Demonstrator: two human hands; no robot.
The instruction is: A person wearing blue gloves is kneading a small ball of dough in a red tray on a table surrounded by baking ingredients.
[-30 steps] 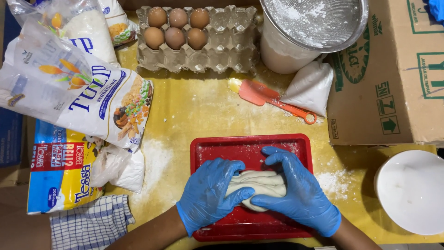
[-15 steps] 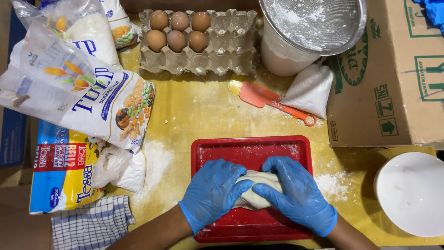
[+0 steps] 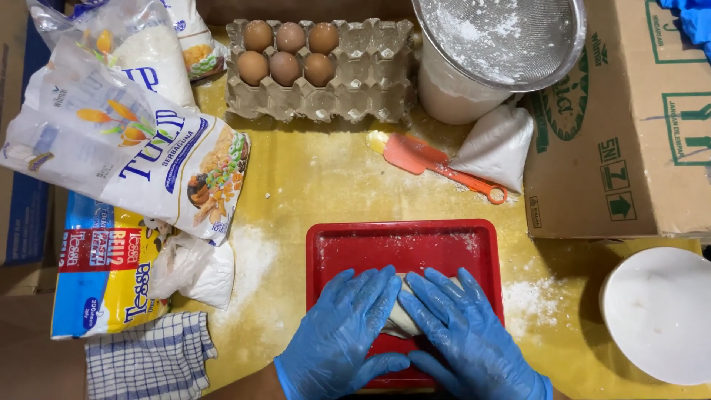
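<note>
A single head-worn camera looks almost straight down from above the near edge of the yellow, flour-dusted table (image 3: 326, 185). It sits close: the blue-gloved left hand (image 3: 344, 333) and right hand (image 3: 463, 337) fill the bottom centre. The far edge, with the grey cardboard egg tray (image 3: 370, 81), meets the frame's top.

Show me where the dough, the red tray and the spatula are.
dough (image 3: 401, 320), head view, pale strip showing between the hands
red tray (image 3: 404, 244), head view, bare floor near the far rim
spatula (image 3: 409, 154), head view, blade
</note>
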